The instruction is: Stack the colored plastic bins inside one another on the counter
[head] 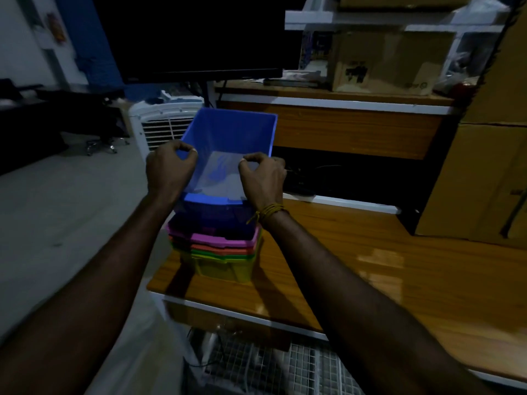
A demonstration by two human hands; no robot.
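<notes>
1. Left hand (168, 169) pinches the near-left side rim of the blue bin (228, 155), thumb and fingers curled over the edge.
2. Right hand (263, 176) pinches the near-right side rim the same way; a yellow thread band (268, 213) sits at that wrist.
3. Grip on both side walls likely keeps the bin level and centred so it drops straight into the one below; rim pinches leave the underside free to slide in.
4. Blue bin is held above the stack, open side up, tilted with its far end higher. Long axis runs away from the person, near end over the stack. Its base looks not yet seated; whether it touches the bin below cannot be told.
5. Stack under it: a dark blue or purple bin (216, 220) on top, then pink bin (219, 238), orange bin (222, 249), green bin (225, 256), yellow bin (225, 270) at the bottom, all nested, rims showing as bands.
6. Stack stands near the left front corner of the wooden table (342, 252), long axes matching the held bin's, so no turning seems needed.
7. Judgement: last nesting step; lower and level the far end.
8. Beyond: white fan unit (159, 124), dark monitor (199, 38), cardboard boxes (385, 61) on the shelf.
</notes>
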